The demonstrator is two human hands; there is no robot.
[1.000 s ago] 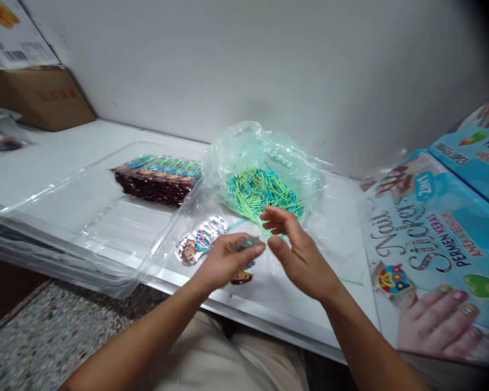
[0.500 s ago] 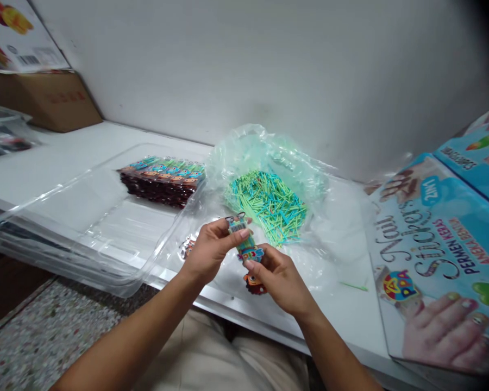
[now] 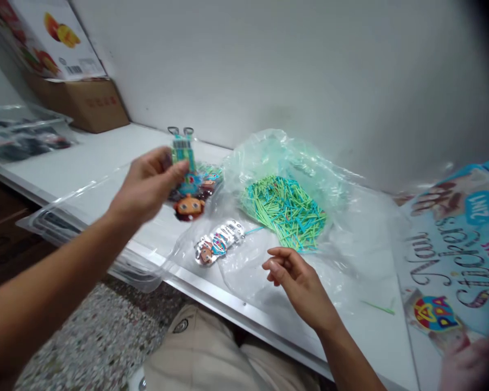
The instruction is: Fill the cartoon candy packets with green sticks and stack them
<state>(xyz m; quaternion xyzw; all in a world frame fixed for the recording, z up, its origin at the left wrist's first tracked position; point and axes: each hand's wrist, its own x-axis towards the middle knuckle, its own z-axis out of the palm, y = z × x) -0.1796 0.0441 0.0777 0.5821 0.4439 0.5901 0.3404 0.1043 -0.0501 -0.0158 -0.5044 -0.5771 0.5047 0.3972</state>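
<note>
My left hand (image 3: 146, 182) is closed on a small character-shaped packet (image 3: 183, 187), its thumb across the front. Two dark loops stick up from the packet's top, above a barcode, and an orange face is at its lower end. It hangs above the clear plastic tray (image 3: 118, 228), partly covering the stacked packets (image 3: 212, 176) inside. Loosely curled and holding nothing, my right hand (image 3: 297, 279) hovers in front of a pile of green and blue sticks (image 3: 287, 209). A silvery packet (image 3: 220, 243) with a cartoon figure lies between the hands.
A crumpled clear plastic bag (image 3: 269, 146) surrounds the sticks. One green stick (image 3: 378, 308) lies apart on the white table (image 3: 362, 282). On the right stands a blue printed box (image 3: 452, 244). At the back left are a cardboard box (image 3: 89, 106) and another filled clear tray (image 3: 28, 133).
My left hand has carried the packet left and up, over the tray. My right hand has let go of it, uncovering the silvery packet on the table. The view has shifted slightly.
</note>
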